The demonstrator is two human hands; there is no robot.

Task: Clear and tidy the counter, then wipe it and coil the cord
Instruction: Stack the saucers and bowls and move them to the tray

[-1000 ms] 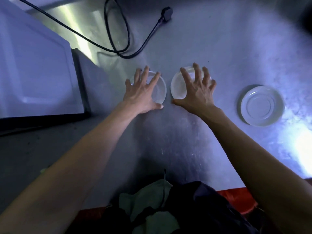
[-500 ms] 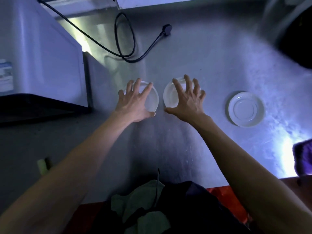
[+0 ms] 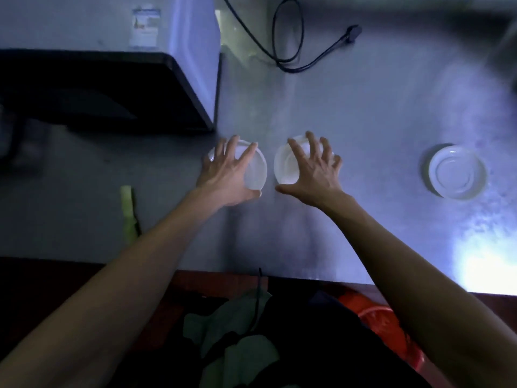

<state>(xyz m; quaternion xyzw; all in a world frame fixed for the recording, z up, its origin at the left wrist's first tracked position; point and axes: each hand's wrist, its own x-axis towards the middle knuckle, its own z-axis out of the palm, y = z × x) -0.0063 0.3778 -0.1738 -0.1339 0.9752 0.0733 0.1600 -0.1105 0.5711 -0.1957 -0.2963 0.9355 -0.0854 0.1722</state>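
White and small, two round dishes sit side by side on the steel tabletop [image 3: 363,113], a narrow gap between them. The left hand [image 3: 228,177] lies over the left dish [image 3: 256,170], fingers spread across its rim and thumb at its near edge, a grip closed around the dish; the right hand [image 3: 310,172] covers the right dish [image 3: 284,166] the same way. Neither dish shows any contents (the palms hide much of each). A third dish [image 3: 457,172], a saucer with a raised ring, stands well apart to the right. The black cord [image 3: 288,35] loops at the far edge, its plug [image 3: 353,31] lying flat. A boxy appliance [image 3: 112,65] stands left, a green scrap [image 3: 128,214] near it.
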